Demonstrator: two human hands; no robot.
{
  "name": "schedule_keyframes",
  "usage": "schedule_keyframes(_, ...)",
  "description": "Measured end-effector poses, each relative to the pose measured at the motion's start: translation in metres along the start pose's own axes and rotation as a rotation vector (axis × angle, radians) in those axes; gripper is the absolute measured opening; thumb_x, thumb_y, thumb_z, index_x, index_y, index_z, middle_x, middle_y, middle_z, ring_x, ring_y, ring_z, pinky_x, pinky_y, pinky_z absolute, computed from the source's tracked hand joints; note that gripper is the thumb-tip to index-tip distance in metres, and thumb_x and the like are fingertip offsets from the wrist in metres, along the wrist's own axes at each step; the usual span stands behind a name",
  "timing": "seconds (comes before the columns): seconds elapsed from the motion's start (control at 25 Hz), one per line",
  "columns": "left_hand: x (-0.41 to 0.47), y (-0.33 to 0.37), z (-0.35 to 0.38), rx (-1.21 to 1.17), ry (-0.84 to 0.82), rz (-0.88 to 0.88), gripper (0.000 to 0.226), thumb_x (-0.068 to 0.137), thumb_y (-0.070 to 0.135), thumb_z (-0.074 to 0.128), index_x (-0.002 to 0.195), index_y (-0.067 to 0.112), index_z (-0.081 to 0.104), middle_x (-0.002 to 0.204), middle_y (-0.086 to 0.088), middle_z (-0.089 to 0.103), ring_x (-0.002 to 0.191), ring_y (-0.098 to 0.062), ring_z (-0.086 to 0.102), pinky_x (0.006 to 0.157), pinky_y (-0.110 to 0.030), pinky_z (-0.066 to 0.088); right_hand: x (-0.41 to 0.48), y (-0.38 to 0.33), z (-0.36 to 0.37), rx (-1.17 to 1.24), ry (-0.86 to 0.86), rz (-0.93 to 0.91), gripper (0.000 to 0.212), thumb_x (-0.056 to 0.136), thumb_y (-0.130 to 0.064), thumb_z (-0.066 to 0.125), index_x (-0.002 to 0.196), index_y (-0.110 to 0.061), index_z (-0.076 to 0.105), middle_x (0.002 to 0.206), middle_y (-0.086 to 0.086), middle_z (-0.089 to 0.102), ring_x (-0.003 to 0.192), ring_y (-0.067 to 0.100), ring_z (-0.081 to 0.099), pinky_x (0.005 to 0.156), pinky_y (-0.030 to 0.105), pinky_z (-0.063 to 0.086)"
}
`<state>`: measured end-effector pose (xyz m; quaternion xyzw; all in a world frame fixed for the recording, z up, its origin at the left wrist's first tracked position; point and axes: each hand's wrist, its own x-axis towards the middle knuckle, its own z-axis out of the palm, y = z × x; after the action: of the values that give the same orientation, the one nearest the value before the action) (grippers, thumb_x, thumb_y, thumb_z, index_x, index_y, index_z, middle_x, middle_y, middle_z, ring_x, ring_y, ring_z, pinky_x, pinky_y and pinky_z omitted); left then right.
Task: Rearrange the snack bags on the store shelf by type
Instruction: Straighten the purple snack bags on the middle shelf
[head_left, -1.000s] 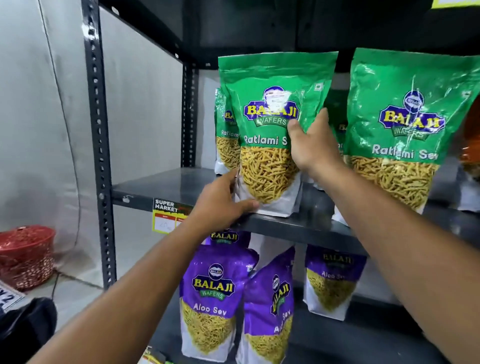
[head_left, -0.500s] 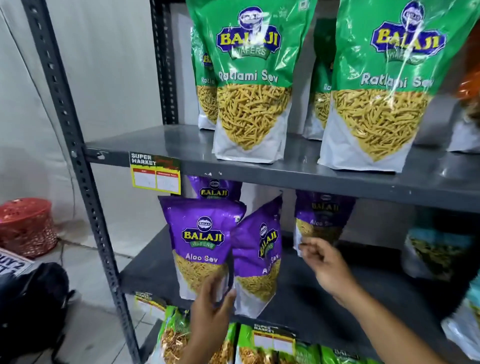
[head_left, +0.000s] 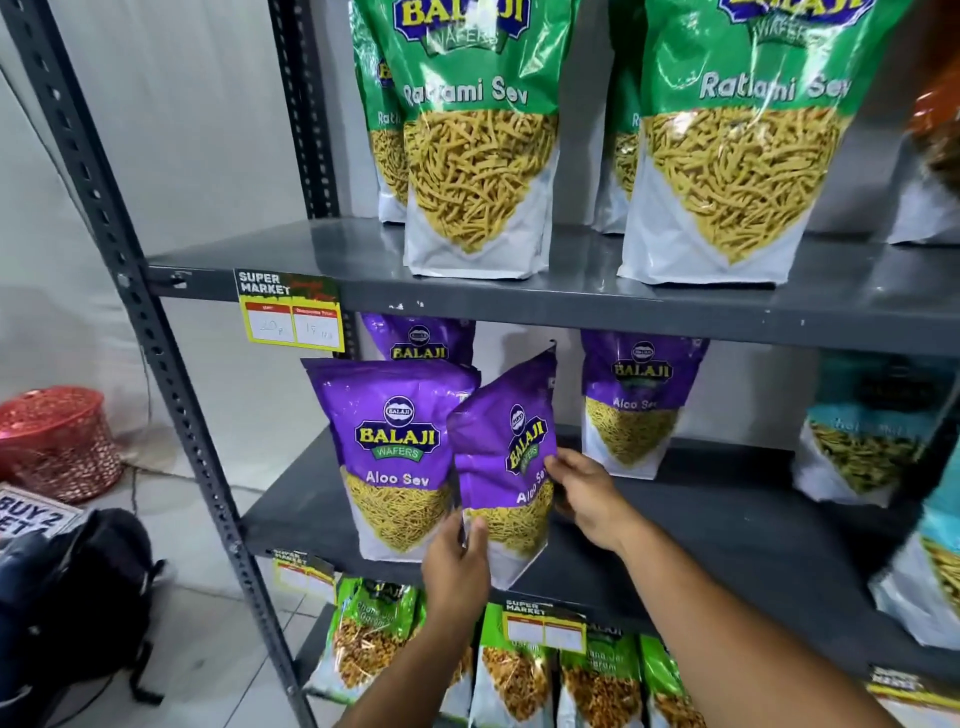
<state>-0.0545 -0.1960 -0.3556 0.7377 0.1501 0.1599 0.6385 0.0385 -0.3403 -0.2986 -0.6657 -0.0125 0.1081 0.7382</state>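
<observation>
A tilted purple Aloo Sev bag (head_left: 506, 462) stands at the front of the middle shelf (head_left: 675, 530). My left hand (head_left: 457, 566) grips its lower left edge, and my right hand (head_left: 584, 493) holds its right side. An upright purple Aloo Sev bag (head_left: 395, 452) stands just left of it, touching it. Two more purple bags (head_left: 636, 400) (head_left: 418, 340) stand further back. On the upper shelf (head_left: 597, 291), green Ratlami Sev bags (head_left: 480, 135) (head_left: 737, 145) stand upright in two rows.
Teal snack bags (head_left: 867, 436) occupy the right of the middle shelf. Green bags (head_left: 369, 634) fill the lowest shelf. A grey slotted upright (head_left: 150, 322) frames the left side. A red basket (head_left: 57, 441) and a black backpack (head_left: 88, 587) sit on the floor at left.
My hands left the green bag on the upper shelf and dropped to the middle shelf. Both have closed on the tilted purple Aloo Sev bag. My view has tilted downward.
</observation>
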Motion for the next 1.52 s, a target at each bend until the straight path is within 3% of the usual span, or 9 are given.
schedule_keyframes(0.12, 0.002, 0.012, 0.004, -0.087, -0.035, -0.037, 0.017, 0.095, 0.024, 0.055, 0.084, 0.016, 0.065, 0.078, -0.003, 0.067, 0.076, -0.019, 0.058, 0.070, -0.034, 0.045, -0.003, 0.003, -0.014, -0.003, 0.045, -0.060, 0.014, 0.091, -0.011, 0.055, 0.093, -0.018, 0.067, 0.073, -0.013, 0.075, 0.076, 0.012, 0.062, 0.066, 0.025, 0.048)
schedule_keyframes(0.24, 0.010, 0.020, 0.016, -0.138, -0.148, -0.065, 0.021, 0.096, 0.017, 0.052, 0.082, 0.014, 0.068, 0.077, -0.001, 0.067, 0.074, -0.015, 0.058, 0.066, -0.027, 0.045, -0.012, 0.008, -0.040, 0.026, 0.082, -0.071, 0.014, 0.089, -0.008, 0.056, 0.095, -0.014, 0.068, 0.074, -0.013, 0.076, 0.075, 0.008, 0.065, 0.068, 0.020, 0.050)
schedule_keyframes(0.48, 0.026, 0.029, 0.073, -0.184, -0.391, -0.069, 0.030, 0.097, 0.007, 0.046, 0.084, 0.014, 0.072, 0.092, -0.008, 0.074, 0.089, -0.021, 0.067, 0.089, -0.038, 0.051, -0.043, 0.012, -0.095, 0.207, 0.240, -0.041, 0.010, 0.090, -0.015, 0.056, 0.092, -0.019, 0.065, 0.072, -0.011, 0.076, 0.066, 0.007, 0.066, 0.063, 0.026, 0.048)
schedule_keyframes(0.6, 0.022, 0.032, 0.102, -0.181, -0.459, -0.066, 0.028, 0.097, 0.006, 0.047, 0.083, 0.014, 0.070, 0.077, 0.008, 0.075, 0.074, -0.007, 0.069, 0.080, -0.030, 0.052, -0.058, 0.012, -0.122, 0.210, 0.298, -0.058, 0.009, 0.090, -0.017, 0.056, 0.093, -0.020, 0.064, 0.074, -0.012, 0.076, 0.069, 0.007, 0.066, 0.063, 0.027, 0.047)
schedule_keyframes(0.84, 0.010, 0.033, 0.119, -0.180, -0.468, -0.076, 0.025, 0.100, 0.012, 0.044, 0.089, 0.009, 0.066, 0.090, -0.004, 0.071, 0.079, -0.012, 0.065, 0.067, -0.015, 0.055, -0.068, 0.009, -0.137, 0.233, 0.289, -0.076, 0.012, 0.091, -0.015, 0.054, 0.096, -0.019, 0.065, 0.080, -0.009, 0.077, 0.073, 0.007, 0.069, 0.064, 0.028, 0.051)
schedule_keyframes(1.08, 0.009, 0.029, 0.121, -0.126, -0.447, -0.068, 0.029, 0.101, 0.021, 0.042, 0.107, 0.003, 0.064, 0.110, -0.012, 0.072, 0.102, -0.025, 0.068, 0.091, -0.037, 0.054, -0.071, 0.007, -0.137, 0.206, 0.276, -0.072, 0.013, 0.091, -0.017, 0.055, 0.098, -0.019, 0.065, 0.094, -0.001, 0.073, 0.086, 0.016, 0.066, 0.072, 0.032, 0.051)
schedule_keyframes(1.24, 0.002, 0.034, 0.123, -0.096, -0.391, -0.037, 0.027, 0.101, 0.017, 0.041, 0.112, 0.001, 0.060, 0.109, -0.012, 0.069, 0.099, -0.024, 0.064, 0.084, -0.031, 0.050, -0.076, 0.003, -0.135, 0.163, 0.297, -0.084, 0.013, 0.091, -0.017, 0.055, 0.098, -0.020, 0.066, 0.097, 0.000, 0.073, 0.089, 0.019, 0.066, 0.070, 0.030, 0.050)
schedule_keyframes(1.4, -0.001, 0.037, 0.124, -0.082, -0.391, -0.067, 0.028, 0.101, 0.019, 0.040, 0.116, 0.003, 0.057, 0.112, -0.011, 0.068, 0.101, -0.023, 0.064, 0.084, -0.031, 0.049, -0.085, -0.002, -0.132, 0.213, 0.308, -0.072, 0.017, 0.095, -0.017, 0.048, 0.094, -0.021, 0.065, 0.083, -0.007, 0.075, 0.081, 0.011, 0.065, 0.070, 0.030, 0.050)
schedule_keyframes(1.52, 0.000, 0.039, 0.122, -0.095, -0.403, -0.101, 0.029, 0.102, 0.021, 0.039, 0.117, 0.003, 0.057, 0.111, -0.009, 0.068, 0.095, -0.017, 0.065, 0.073, -0.023, 0.050, -0.091, -0.001, -0.131, 0.232, 0.310, -0.072, 0.022, 0.097, -0.020, 0.045, 0.088, -0.021, 0.064, 0.073, -0.012, 0.075, 0.083, 0.011, 0.063, 0.074, 0.032, 0.049)
